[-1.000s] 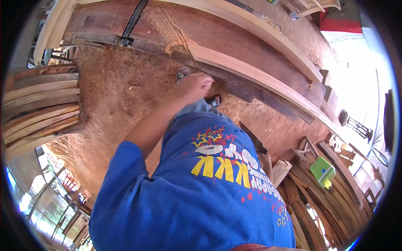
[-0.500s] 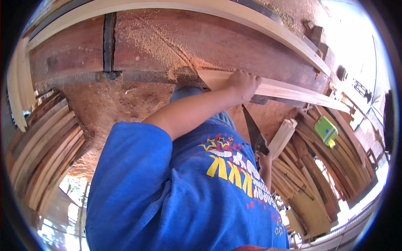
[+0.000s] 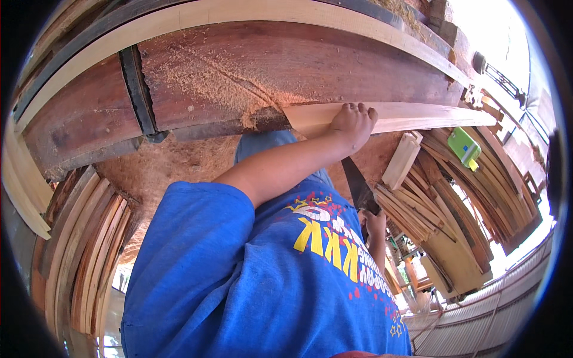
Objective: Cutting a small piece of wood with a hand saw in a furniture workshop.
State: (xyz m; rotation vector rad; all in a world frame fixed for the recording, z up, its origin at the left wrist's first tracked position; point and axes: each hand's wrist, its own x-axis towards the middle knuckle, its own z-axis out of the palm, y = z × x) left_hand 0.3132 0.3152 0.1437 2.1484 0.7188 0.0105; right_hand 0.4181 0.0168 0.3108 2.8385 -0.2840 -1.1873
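My left hand [image 3: 354,126] grips a pale wooden plank [image 3: 418,113], its fingers curled over the board. The plank lies on the reddish-brown wooden bench [image 3: 334,62], and its near-left end is cut at a slant. Lower down, beside my blue shirt, my right hand [image 3: 373,222] is closed around the handle of a handsaw [image 3: 357,184]. The dark blade points up toward the plank, and its tip is close to my left wrist. Most of the saw's handle is hidden by my fingers. Sawdust [image 3: 218,80] is scattered over the bench left of the plank's end.
A long pale board [image 3: 256,13] runs along the bench's far side. A dark strip [image 3: 137,89] crosses the bench at left. Stacked planks [image 3: 89,238] stand at lower left, more timber [image 3: 441,215] at right. A green plastic container [image 3: 464,146] rests on the right pile.
The view has shifted and tilted, so the bench and timber sit differently. My left hand stays on the plank; my right hand still holds the saw low at my side.
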